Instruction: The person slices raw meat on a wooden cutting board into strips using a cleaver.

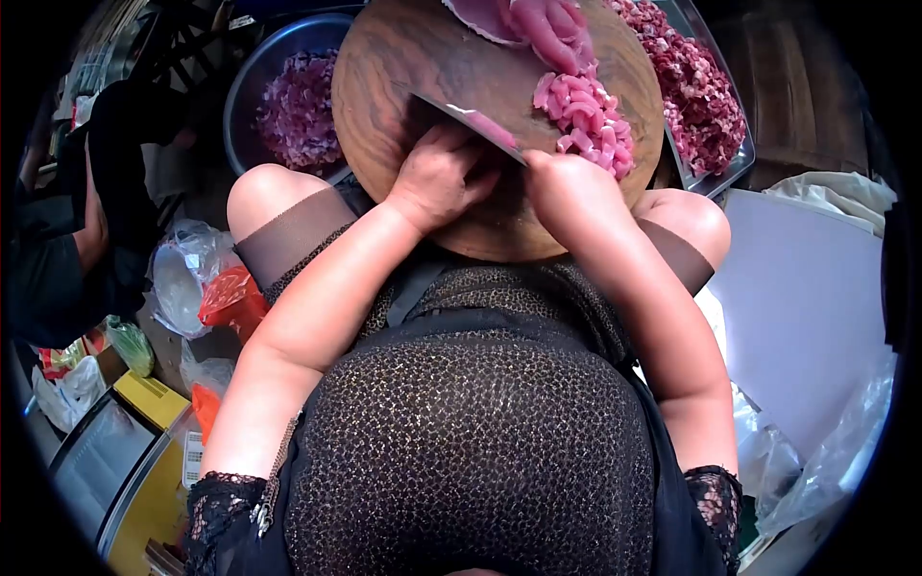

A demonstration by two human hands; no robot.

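Note:
My right hand (567, 187) is closed round the handle end of a cleaver (449, 108), whose blade slants up to the left over a round wooden chopping block (384, 58). A pink strip of meat (492, 127) lies along the blade. My left hand (442, 178) is at the near side of the blade with bent fingers; the fingertips are hidden, and what they grip cannot be made out. Cut pink meat pieces (588, 120) are heaped at the right of the block. Larger pink slabs of meat (552, 34) lie at its far edge.
Left of the block stands a metal bowl (240, 110) with chopped meat; right of it, a metal tray (735, 165) heaped with darker chopped meat. My knees flank the block. Plastic bags (182, 274) and a yellow-framed case (149, 398) are at left, beside another person's arm (93, 221).

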